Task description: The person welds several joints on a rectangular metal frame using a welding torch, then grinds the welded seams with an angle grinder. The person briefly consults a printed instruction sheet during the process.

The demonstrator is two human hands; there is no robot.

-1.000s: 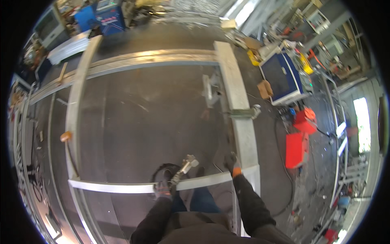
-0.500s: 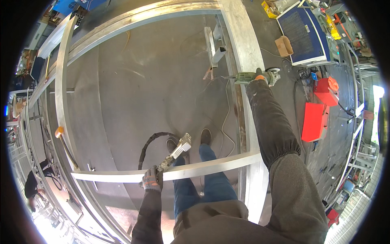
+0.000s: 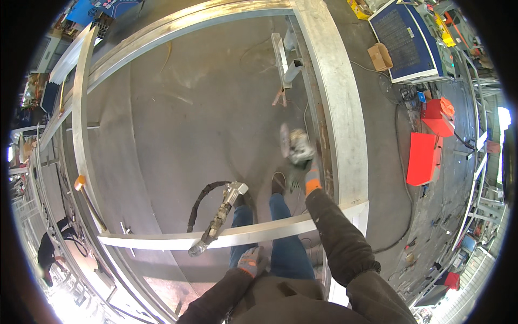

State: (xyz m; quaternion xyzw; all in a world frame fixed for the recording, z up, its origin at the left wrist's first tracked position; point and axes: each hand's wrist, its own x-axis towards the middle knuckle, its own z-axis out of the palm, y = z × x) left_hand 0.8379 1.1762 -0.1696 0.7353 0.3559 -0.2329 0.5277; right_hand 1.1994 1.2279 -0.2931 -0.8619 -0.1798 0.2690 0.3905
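Observation:
My right hand (image 3: 312, 181), in a grey and orange glove, grips an angle grinder (image 3: 300, 147) inside the metal frame, next to its right beam (image 3: 345, 124). The grinder is blurred by motion, its disc towards the left. My left hand (image 3: 251, 262), gloved too, lies with fingers extended by my thigh, just below the near crossbar (image 3: 270, 233), and holds nothing. Across that crossbar rests a torch-like tool (image 3: 218, 217) with a silver head, a wrapped body and a black hose (image 3: 197, 202). Neither hand touches it.
A mallet (image 3: 89, 201) with an orange head leans at the frame's left side. Short metal tubes (image 3: 287, 67) stand by the right beam. Further right are a red toolbox (image 3: 422, 159), a cardboard box (image 3: 380, 57), a blue-framed panel (image 3: 407, 40) and cables on the floor.
My right hand has lifted the grinder off the right beam and brought it nearer, inside the frame. My left hand has let go of the torch-like tool and drawn back towards my thigh.

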